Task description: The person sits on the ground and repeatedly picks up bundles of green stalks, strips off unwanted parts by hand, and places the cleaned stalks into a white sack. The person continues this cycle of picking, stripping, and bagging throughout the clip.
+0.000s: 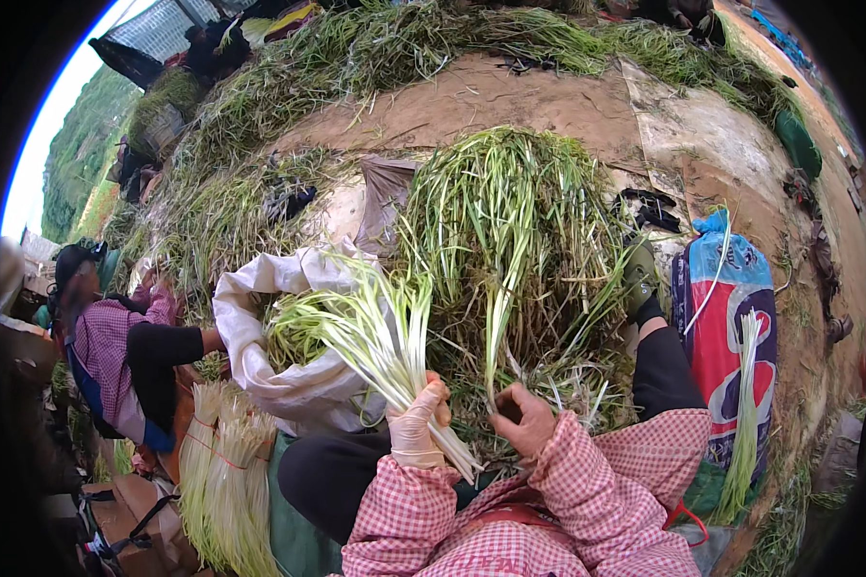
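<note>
My left hand (418, 425), in a pale thin glove, grips a fanned bunch of cleaned white-and-green allium-like stalks (382, 346). Their white ends stick out below the fist, and the green tops lean toward an open white woven sack (242, 339). With bare thumb and fingers, my right hand (525, 420) pinches the lower end of a long leafy stalk (501, 324). That stalk lies over a large heap of uncleaned green plants (469, 202), whose brownish roots face me. Loose pale peelings (577, 382) lie just beyond the right hand.
Tied bundles of pale stalks (220, 476) stand at left, near a seated person (115, 332). On the right, a filled printed sack (722, 281) carries a thin bunch of stalks (747, 404). Cut greens (404, 43) line the far side of the brown ground sheet (519, 101).
</note>
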`<state>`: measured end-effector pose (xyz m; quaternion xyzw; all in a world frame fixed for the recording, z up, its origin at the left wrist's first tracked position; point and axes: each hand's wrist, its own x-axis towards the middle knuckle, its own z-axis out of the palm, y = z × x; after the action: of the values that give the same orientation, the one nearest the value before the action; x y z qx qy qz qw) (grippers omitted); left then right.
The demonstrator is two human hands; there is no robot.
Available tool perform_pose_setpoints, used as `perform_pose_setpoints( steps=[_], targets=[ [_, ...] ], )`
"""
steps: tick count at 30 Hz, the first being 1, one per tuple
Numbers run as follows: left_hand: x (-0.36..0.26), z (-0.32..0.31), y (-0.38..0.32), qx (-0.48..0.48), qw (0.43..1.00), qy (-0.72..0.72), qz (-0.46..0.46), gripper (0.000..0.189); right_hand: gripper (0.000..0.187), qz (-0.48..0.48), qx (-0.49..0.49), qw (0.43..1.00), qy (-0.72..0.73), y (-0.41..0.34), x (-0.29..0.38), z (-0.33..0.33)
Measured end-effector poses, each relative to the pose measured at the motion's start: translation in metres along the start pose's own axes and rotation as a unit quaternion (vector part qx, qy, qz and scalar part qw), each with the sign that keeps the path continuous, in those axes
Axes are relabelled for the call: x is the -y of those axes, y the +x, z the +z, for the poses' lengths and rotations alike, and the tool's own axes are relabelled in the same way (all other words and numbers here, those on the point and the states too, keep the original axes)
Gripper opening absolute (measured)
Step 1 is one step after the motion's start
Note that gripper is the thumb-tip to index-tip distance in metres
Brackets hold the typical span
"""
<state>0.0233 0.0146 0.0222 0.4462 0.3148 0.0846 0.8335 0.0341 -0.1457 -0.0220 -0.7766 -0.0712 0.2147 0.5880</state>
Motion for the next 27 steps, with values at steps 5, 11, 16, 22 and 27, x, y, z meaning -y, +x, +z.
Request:
perform_pose_setpoints(
  steps=[5,11,16,22,27],
  targets=[
    [0.012,-0.001,-0.005,0.042,0.999,0.017,-0.024,0.017,0.022,-0.108,-0.034,0.993,-0.024,-0.042,0.0,0.013],
    [0.021,-0.002,-0.011,0.018,0.997,0.036,-0.063,0.017,0.021,-0.204,-0.022,0.977,-0.051,-0.047,-0.001,0.019],
    [0.024,-0.003,-0.014,0.025,0.997,0.045,-0.055,0.017,0.033,0.019,0.02,0.979,0.201,-0.027,-0.005,0.014],
    [0.037,0.0,-0.015,-0.014,0.999,0.044,-0.018,0.019,0.019,0.017,-0.036,0.973,0.229,0.011,-0.002,0.019],
    [0.031,-0.001,-0.005,-0.056,0.998,-0.026,0.013,0.018,0.022,0.042,-0.058,0.995,-0.063,-0.009,-0.05,0.023]
  ],
)
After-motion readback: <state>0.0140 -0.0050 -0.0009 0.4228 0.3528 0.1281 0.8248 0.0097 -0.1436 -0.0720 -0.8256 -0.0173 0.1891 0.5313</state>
